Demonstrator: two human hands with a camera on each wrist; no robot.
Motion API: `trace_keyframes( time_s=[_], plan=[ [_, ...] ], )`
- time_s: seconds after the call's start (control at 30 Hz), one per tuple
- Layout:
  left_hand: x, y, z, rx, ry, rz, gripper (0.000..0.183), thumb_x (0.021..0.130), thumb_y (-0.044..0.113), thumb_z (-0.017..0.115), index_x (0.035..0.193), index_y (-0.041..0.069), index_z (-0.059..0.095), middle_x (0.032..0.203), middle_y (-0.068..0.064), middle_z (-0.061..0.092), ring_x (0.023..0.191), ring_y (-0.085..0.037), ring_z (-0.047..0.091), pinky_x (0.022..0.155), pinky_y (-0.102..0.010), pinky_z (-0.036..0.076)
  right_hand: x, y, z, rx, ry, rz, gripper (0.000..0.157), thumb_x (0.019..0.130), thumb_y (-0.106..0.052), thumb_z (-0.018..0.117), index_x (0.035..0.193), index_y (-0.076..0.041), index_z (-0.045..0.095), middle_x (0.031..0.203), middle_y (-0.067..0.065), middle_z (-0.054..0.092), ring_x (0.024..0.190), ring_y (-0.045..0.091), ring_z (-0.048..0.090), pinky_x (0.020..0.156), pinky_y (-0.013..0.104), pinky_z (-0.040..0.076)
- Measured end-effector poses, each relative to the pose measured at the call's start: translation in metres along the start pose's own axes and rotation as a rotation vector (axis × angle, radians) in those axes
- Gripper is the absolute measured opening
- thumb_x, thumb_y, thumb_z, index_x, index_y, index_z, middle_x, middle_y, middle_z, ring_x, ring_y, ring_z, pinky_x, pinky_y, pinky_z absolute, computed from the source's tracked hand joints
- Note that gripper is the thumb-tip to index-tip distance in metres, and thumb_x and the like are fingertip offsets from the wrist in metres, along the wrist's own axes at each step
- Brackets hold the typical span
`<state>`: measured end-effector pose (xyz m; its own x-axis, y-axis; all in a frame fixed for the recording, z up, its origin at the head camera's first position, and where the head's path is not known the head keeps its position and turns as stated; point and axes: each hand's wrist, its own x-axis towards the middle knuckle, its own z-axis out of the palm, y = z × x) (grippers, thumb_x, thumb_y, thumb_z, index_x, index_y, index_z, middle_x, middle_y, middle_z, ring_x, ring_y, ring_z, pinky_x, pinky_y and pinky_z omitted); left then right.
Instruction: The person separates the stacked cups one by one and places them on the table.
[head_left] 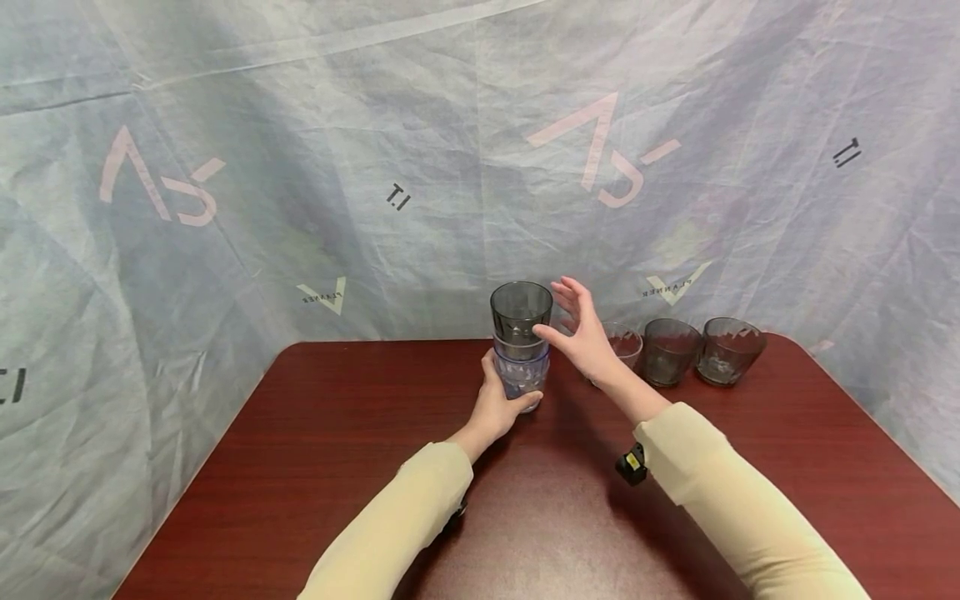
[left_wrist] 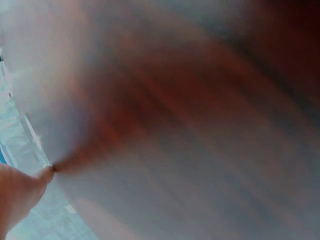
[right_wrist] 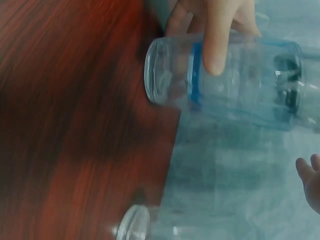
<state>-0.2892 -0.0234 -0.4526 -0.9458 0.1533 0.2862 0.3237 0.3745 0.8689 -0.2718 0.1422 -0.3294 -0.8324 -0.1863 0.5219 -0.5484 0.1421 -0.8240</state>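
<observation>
Slightly right of centre in the head view, a stack of nested drinking glasses stands upright near the table's back edge. A dark grey glass (head_left: 521,310) tops it, above clear and blue-tinted glasses (head_left: 521,377). My left hand (head_left: 498,404) grips the lower part of the stack, its thumb across the near side; the far fingers are partly hidden. In the right wrist view the left thumb (right_wrist: 216,47) lies over the blue-banded glass (right_wrist: 245,82). My right hand (head_left: 588,337), fingers spread and loosely bent, is beside the dark glass and holds nothing.
On the right, a clear glass (head_left: 624,343) and two dark grey glasses (head_left: 670,354) (head_left: 729,352) stand in a row along the back of the red-brown wooden table (head_left: 360,425). A grey printed cloth (head_left: 450,125) hangs behind it. The left wrist view is mostly blurred.
</observation>
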Motion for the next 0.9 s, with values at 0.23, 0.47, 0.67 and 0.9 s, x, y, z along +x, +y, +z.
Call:
trace_keyframes(
  time_s=[0.23,0.47,0.67,0.9],
  plan=[
    [0.000,-0.001,0.001,0.002,-0.005,0.008,0.096,0.082,0.023,0.081,0.146,0.015,0.011,0.134,-0.019,0.047,0.121,-0.032,0.050,0.101,-0.046,0.038,0.002,0.015,0.012,0.012,0.004,0.065,0.081,0.087,0.005,0.066,0.150,0.003,0.014,0.151,0.025,0.027,0.139,0.040,0.026,0.109,0.058,0.022],
    [0.000,0.000,0.000,-0.001,-0.010,-0.003,0.097,0.082,0.024,0.081,0.147,0.015,0.010,0.136,-0.020,0.046,0.123,-0.033,0.049,0.102,-0.047,0.038,0.003,0.010,0.022,0.039,-0.013,0.021,0.079,0.087,0.010,0.065,0.147,0.009,0.014,0.148,0.031,0.030,0.138,0.041,0.028,0.110,0.055,0.023],
    [-0.001,0.000,-0.001,-0.011,-0.019,-0.004,0.097,0.082,0.024,0.080,0.148,0.016,0.009,0.136,-0.018,0.046,0.123,-0.031,0.049,0.102,-0.046,0.038,0.003,0.012,0.026,0.051,-0.011,-0.006,0.077,0.087,0.009,0.066,0.146,0.009,0.017,0.145,0.033,0.033,0.135,0.043,0.031,0.109,0.052,0.025],
    [-0.001,-0.001,-0.001,-0.008,-0.027,-0.005,0.097,0.083,0.025,0.080,0.148,0.017,0.008,0.136,-0.018,0.045,0.123,-0.030,0.049,0.102,-0.045,0.038,0.004,0.014,0.027,0.070,0.002,-0.025,0.075,0.086,0.009,0.066,0.145,0.011,0.019,0.143,0.034,0.035,0.134,0.044,0.032,0.109,0.051,0.026]
  ],
)
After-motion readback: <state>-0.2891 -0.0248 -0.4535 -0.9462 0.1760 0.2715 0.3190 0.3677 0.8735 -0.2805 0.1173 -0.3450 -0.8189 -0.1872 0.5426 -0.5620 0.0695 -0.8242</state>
